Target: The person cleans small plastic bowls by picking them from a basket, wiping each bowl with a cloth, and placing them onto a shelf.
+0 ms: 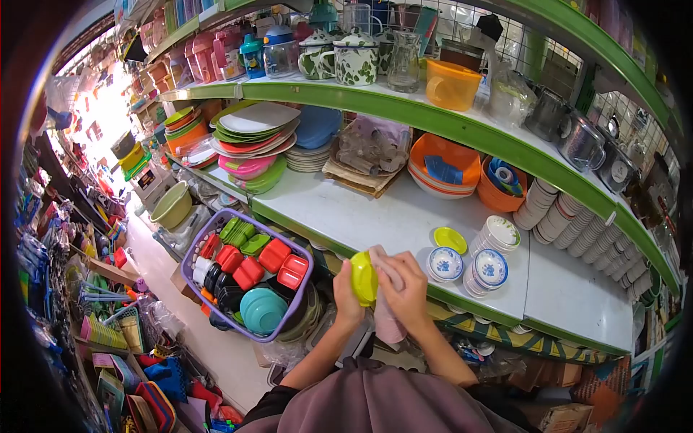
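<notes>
My left hand (pixel 349 297) grips a small yellow-green dish (pixel 364 278), held up on edge in front of my body. With my right hand (pixel 406 292) I hold a pale pink cloth (pixel 390 325), pressed against the dish's face; its lower end hangs down. Just beyond my hands, on the white shelf, lies another yellow-green dish (pixel 450 239). Beside it are a blue-patterned white bowl (pixel 445 265), a stack of blue-rimmed bowls (pixel 489 270) and a stack of green-patterned bowls (pixel 501 234).
A purple basket (pixel 309 289) of red, green, black and teal dishes stands left of my hands. The shelf's green front edge (pixel 476 312) runs close before me. Stacked plates (pixel 256 133), orange bowls (pixel 442 162) and rows of cups (pixel 577 224) line its back. Enamel mugs (pixel 356 59) stand above.
</notes>
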Action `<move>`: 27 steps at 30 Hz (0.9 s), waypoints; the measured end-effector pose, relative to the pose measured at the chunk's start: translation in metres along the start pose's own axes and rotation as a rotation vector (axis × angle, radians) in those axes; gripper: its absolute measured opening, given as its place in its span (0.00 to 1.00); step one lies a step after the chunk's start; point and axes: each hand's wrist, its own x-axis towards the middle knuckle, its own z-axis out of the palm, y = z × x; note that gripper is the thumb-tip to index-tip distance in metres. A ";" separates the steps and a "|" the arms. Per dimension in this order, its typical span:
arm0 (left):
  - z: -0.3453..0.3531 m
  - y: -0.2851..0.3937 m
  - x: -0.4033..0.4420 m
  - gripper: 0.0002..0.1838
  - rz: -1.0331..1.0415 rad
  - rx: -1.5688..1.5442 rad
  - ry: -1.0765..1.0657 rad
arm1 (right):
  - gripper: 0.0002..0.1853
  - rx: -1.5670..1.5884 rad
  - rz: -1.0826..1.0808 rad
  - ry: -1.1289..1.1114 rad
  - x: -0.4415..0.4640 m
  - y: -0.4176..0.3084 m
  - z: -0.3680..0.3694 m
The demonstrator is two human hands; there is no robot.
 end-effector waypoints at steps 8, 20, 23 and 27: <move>0.016 0.016 0.001 0.35 0.076 -0.440 0.072 | 0.16 -0.123 -0.065 0.062 -0.065 0.010 0.020; 0.011 0.028 0.001 0.32 0.039 -0.392 0.022 | 0.16 -0.018 -0.043 0.079 -0.056 0.009 0.021; 0.013 0.019 -0.005 0.30 -0.034 -0.227 -0.027 | 0.15 -0.082 -0.027 0.105 -0.027 0.014 0.011; 0.010 0.002 -0.010 0.29 -0.116 -0.169 0.109 | 0.15 -0.147 -0.021 -0.205 0.018 -0.006 -0.008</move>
